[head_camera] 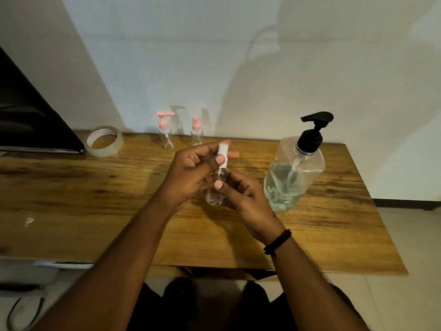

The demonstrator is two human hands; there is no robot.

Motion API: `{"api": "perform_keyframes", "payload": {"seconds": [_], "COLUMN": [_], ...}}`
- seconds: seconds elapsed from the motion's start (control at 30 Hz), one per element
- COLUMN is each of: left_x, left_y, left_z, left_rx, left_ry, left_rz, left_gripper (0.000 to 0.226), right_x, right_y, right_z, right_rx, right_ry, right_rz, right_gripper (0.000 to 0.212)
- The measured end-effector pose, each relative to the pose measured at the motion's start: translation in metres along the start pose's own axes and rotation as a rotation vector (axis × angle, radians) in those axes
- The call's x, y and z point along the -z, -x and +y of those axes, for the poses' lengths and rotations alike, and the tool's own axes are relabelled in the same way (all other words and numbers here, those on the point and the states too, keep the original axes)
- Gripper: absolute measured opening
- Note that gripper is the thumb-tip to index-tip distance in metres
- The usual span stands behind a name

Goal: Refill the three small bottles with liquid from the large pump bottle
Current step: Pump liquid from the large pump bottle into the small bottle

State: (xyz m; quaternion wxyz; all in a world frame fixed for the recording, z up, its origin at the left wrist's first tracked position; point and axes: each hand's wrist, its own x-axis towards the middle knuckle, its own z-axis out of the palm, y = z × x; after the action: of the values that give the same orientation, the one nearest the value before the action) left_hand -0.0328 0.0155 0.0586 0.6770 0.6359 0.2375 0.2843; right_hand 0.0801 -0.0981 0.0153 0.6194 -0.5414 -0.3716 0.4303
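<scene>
left hand [191, 173] pinches white cap [222, 154] | right hand [241, 194] grips small clear bottle [216, 194], base partly hidden by fingers | large pump bottle [296, 173] right on surface [95, 199] | two pink-capped bottles [167, 132] far, contents unclear

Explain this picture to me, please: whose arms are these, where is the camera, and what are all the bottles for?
There is no machine here. A person wears a camera on the head, so you look down along their own arms.

The left hand grips the white cap of a small clear bottle, while the right hand holds its body.

On the wooden table stand the large pump bottle with a black pump, partly filled with clear liquid, and two more small bottles: one with a pink pump, one with a pink spray top. A roll of clear tape lies to the left.
</scene>
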Motion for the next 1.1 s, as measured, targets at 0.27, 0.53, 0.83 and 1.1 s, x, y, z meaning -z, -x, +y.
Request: {"api": "perform_keyframes", "payload": {"seconds": [0.27, 0.53, 0.83, 1.1], "left_x": [-0.005, -0.007, -0.001, -0.003], "left_y": [-0.001, 0.003, 0.005, 0.006], "left_z": [0.0, -0.001, 0.001, 0.0], "left_rx": [-0.049, -0.082, -0.165, -0.088], "left_ry": [-0.067, -0.135, -0.139, -0.248], "left_rz": [0.286, 0.33, 0.277, 0.137], "left_gripper": [0.033, 0.06, 0.042, 0.052], "right_x": [-0.011, -0.014, -0.014, -0.015], "right_y": [0.002, 0.002, 0.002, 0.002], "right_z": [0.004, 0.001, 0.003, 0.003], "right_rx": [0.083, 0.122, 0.104, 0.114], "right_ry": [0.156, 0.266, 0.256, 0.317], "right_rz": [0.12, 0.303, 0.354, 0.312], "right_gripper": [0.025, 0.037, 0.04, 0.047]}}
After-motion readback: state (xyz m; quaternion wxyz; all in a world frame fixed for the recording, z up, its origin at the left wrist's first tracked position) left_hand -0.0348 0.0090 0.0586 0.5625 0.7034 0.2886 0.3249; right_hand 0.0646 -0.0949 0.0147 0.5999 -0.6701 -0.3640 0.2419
